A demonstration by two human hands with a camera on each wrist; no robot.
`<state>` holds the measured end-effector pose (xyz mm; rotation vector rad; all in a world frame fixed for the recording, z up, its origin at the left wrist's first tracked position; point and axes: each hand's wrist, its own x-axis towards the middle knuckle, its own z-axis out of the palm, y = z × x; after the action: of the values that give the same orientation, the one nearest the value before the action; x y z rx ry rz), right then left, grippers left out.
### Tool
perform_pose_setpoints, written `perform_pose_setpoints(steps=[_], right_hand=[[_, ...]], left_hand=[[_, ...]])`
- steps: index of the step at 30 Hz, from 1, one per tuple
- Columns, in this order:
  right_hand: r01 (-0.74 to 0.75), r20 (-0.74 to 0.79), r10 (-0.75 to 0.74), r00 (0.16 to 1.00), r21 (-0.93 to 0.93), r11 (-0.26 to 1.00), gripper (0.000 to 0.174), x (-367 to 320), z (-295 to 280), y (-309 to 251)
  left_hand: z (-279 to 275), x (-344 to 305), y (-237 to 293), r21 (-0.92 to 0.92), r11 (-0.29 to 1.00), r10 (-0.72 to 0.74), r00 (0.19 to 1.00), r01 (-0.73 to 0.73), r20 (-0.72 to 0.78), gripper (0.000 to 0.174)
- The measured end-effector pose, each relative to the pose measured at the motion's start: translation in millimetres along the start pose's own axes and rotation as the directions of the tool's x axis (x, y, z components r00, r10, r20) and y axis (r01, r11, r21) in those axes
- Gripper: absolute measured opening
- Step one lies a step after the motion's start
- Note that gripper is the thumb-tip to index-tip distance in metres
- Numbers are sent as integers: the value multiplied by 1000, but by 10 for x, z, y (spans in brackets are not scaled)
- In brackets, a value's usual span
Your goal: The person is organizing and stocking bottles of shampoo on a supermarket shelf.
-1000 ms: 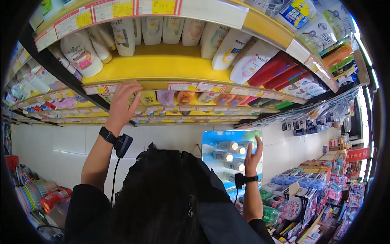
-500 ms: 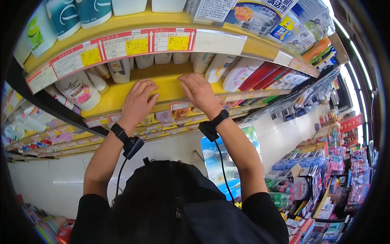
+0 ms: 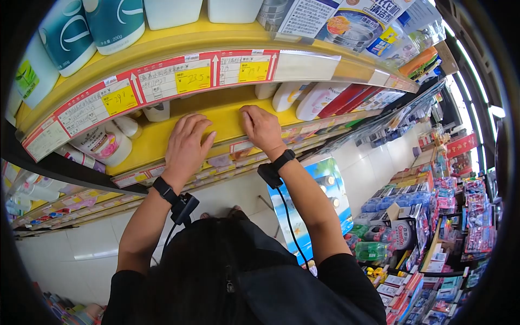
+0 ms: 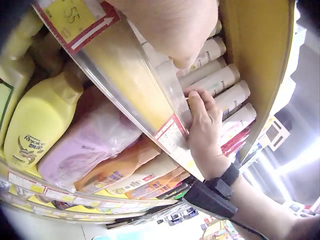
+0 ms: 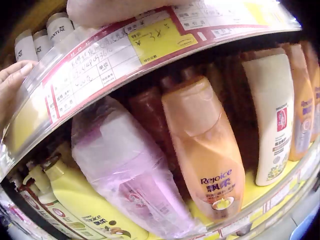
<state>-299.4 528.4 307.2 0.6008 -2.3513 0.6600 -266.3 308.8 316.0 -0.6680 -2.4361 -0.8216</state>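
Both hands reach over the front of a yellow shelf (image 3: 225,118). My left hand (image 3: 187,143) lies low over it, fingers loosely bent and thumb apart. To its right, my right hand (image 3: 262,129) has its fingers bent down at the shelf, fingertips right at a pale translucent strip (image 4: 175,85) in the left wrist view. Neither hand shows a thing in its grasp. Behind them stand white Pantene bottles (image 4: 235,97) in a row. A white bottle with a pink flower (image 3: 103,145) is left of the hands, and a white and pink Pantene bottle (image 3: 319,100) right.
Above juts another shelf with price labels (image 3: 179,76). Below, the lower shelf holds an orange Rejoice bottle (image 5: 205,150), a wrapped purple pack (image 5: 135,180) and a yellow bottle (image 5: 85,200). A beach-picture surface (image 3: 300,216) with capped bottles (image 3: 327,181) stands at lower right.
My right hand came from the bottles at lower right up to the shelf beside the left hand. The left hand moved in over the shelf. The head view now sits closer to the upper shelf.
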Motion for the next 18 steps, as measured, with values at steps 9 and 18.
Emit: perform_pose_setpoints(steps=[9,18], right_hand=[[-13,-37,13,999,3,1000,5,-2,26,2],[-5,-37,5,999,4,1000,5,-9,16,9]], left_hand=[[-9,-16,8,37,999,-10,1000,10,2,29],[7,-13,35,52,998,-23,999,22,27,32]])
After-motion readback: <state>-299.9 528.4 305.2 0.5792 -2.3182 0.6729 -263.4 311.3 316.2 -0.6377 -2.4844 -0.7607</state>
